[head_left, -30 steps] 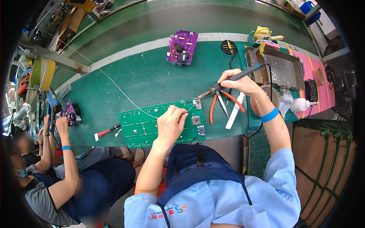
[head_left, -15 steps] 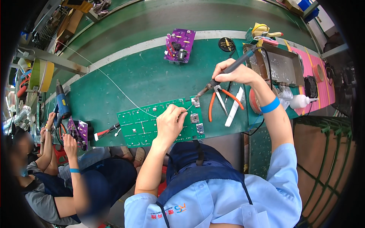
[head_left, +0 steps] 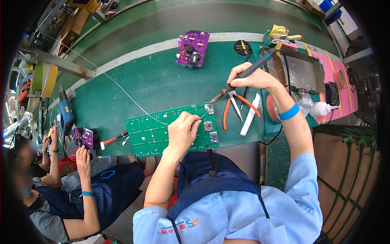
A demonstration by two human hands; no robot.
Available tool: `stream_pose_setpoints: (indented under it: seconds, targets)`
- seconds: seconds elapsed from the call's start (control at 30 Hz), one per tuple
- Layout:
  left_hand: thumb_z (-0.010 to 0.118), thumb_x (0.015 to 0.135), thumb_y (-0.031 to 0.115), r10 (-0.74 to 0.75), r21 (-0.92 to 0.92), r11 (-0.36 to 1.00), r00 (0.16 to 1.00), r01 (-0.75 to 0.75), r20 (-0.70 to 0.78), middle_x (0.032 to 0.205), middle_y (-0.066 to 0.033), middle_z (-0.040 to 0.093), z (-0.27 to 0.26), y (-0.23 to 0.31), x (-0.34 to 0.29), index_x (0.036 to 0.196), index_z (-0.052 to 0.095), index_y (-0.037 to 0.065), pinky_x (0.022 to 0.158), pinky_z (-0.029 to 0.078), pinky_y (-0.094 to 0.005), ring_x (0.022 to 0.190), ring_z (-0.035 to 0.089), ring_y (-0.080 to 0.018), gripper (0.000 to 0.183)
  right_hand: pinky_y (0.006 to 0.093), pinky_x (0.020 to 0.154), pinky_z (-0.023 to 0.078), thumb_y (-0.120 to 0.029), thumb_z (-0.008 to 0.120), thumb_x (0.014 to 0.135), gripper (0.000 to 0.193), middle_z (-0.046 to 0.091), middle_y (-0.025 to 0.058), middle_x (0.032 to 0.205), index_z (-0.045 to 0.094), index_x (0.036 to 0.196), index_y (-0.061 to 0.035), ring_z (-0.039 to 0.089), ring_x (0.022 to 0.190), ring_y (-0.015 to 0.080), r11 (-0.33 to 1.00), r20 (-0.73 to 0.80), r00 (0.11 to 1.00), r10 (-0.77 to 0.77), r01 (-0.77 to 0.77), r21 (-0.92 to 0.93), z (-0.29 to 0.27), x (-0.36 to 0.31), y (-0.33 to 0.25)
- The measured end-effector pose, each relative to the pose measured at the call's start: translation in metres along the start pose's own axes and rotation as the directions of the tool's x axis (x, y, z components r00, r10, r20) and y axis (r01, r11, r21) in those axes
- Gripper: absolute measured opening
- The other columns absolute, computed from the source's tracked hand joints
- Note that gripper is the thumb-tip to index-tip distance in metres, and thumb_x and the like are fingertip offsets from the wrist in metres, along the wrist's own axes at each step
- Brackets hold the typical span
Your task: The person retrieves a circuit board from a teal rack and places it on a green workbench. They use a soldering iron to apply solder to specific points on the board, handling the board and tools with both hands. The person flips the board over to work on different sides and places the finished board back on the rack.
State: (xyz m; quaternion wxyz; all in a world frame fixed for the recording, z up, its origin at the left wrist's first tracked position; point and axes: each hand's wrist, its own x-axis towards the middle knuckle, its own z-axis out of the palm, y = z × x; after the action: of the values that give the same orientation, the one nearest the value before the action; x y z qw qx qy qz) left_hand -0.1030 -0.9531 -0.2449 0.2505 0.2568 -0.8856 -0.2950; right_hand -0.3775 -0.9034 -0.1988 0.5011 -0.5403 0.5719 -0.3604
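Note:
A green circuit board (head_left: 148, 140) lies on the bench in front of me, with several silvery metal pads along its right end. My right hand (head_left: 248, 77) grips a soldering iron (head_left: 254, 66), its tip on the uppermost metal pad (head_left: 209, 108). Over the board, my left hand (head_left: 183, 131) pinches a thin solder wire (head_left: 124, 90), whose short end reaches that same pad. The wire trails away to the upper left. Beside the board, to its right, are orange-handled pliers (head_left: 235, 109) and a white strip (head_left: 250, 114).
A purple circuit board (head_left: 192, 49) sits farther back. To the right are a metal tray (head_left: 302, 69), a tape roll (head_left: 273, 107) and a white bottle (head_left: 323, 108). At left, a co-worker's hands work near another purple board (head_left: 87, 140) and a blue heat gun (head_left: 66, 110).
My hands, the iron and the green board stay nearly still. At left, the co-worker leans differently, their near hand now lower at the purple board and their other hand off the heat gun.

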Motion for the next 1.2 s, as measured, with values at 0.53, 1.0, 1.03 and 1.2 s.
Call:
stream_pose_setpoints:
  seconds: [0.53, 1.0, 1.03, 1.2]
  targets:
    - [0.065, 0.070, 0.006, -0.009, 0.026, 1.000, 1.000, 0.009, -0.001, 0.071, -0.0053, 0.054, -0.019, -0.011, 0.015, 0.075, 0.059, 0.008, 0.050, 0.044, -0.0318, 0.058, 0.056, -0.0215, 0.008, 0.0230, 0.065, 0.044, -0.018, 0.061, 0.077, 0.019, 0.059, 0.0027, 0.075, 0.061, 0.082, -0.0001, 0.054, 0.071, 0.0090, 0.981, -0.428, 0.904, 0.022, 0.064, 0.185, -0.003, -0.041, 0.030]
    - [0.061, 0.073, 0.005, -0.383, -0.365, 0.801, 0.874, 0.475, 0.298, 0.076, -0.0071, 0.059, -0.091, -0.004, -0.053, 0.074, 0.059, -0.001, 0.070, 0.044, -0.0281, 0.076, 0.056, -0.0150, 0.006, 0.0233, 0.065, 0.040, -0.004, 0.055, 0.078, 0.013, 0.052, 0.0061, 0.082, 0.058, 0.090, 0.0016, 0.049, 0.074, 0.0135, 0.958, -0.922, 0.282, -0.266, -0.026, -0.285, 0.074, -0.168, 0.042]
    - [0.061, 0.074, 0.005, -0.456, -0.359, 0.694, 0.766, 0.625, 0.453, 0.075, -0.0073, 0.059, -0.090, -0.005, -0.077, 0.078, 0.060, -0.001, 0.068, 0.044, -0.0268, 0.076, 0.057, -0.0147, 0.008, 0.0243, 0.065, 0.040, -0.004, 0.056, 0.078, 0.014, 0.052, 0.0066, 0.081, 0.059, 0.090, 0.0012, 0.049, 0.073, 0.0147, 0.925, -0.920, 0.292, -0.260, -0.199, -0.324, 0.074, -0.171, 0.041]
    - [0.061, 0.075, 0.005, -0.567, -0.058, 0.822, 0.801, 0.567, -0.192, 0.084, -0.0097, 0.056, -0.101, -0.054, -0.142, 0.088, 0.059, -0.001, 0.066, 0.044, -0.0282, 0.075, 0.055, -0.0177, 0.014, 0.0265, 0.064, 0.040, -0.003, 0.056, 0.077, 0.012, 0.050, 0.0084, 0.079, 0.059, 0.088, 0.0002, 0.050, 0.072, 0.0170, 0.885, -0.913, 0.304, -0.272, -0.294, -0.362, 0.077, -0.170, 0.038]
